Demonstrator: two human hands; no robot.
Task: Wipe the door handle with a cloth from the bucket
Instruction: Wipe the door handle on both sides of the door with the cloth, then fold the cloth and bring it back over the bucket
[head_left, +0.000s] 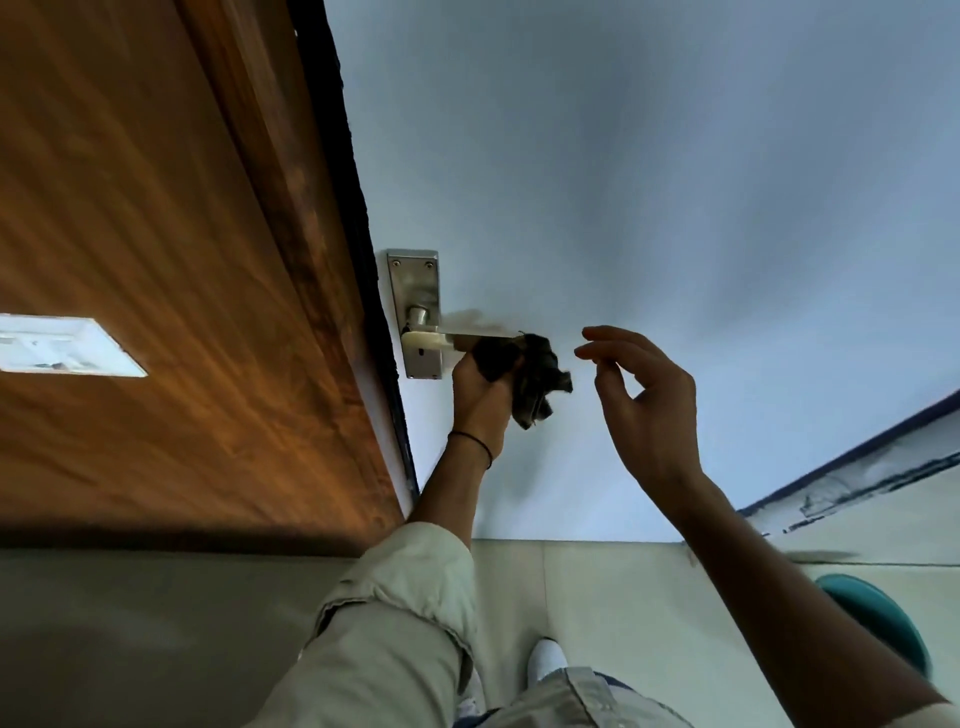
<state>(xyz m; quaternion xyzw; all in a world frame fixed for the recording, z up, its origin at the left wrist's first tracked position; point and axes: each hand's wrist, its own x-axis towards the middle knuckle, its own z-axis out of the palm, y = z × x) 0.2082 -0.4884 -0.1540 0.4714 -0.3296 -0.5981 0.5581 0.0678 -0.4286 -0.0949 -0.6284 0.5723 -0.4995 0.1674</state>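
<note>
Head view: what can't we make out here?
- Outer part of the door handle: covered by the dark cloth and the left hand.
- Left hand's fingers: hidden behind the cloth.
- Teal bucket: partly blocked by the right forearm, so its contents are unseen.
- Keyhole below the lever: too small to read.
- White switch plate: cut off by the left edge and glared out.
- Right hand: open, touching nothing.
</note>
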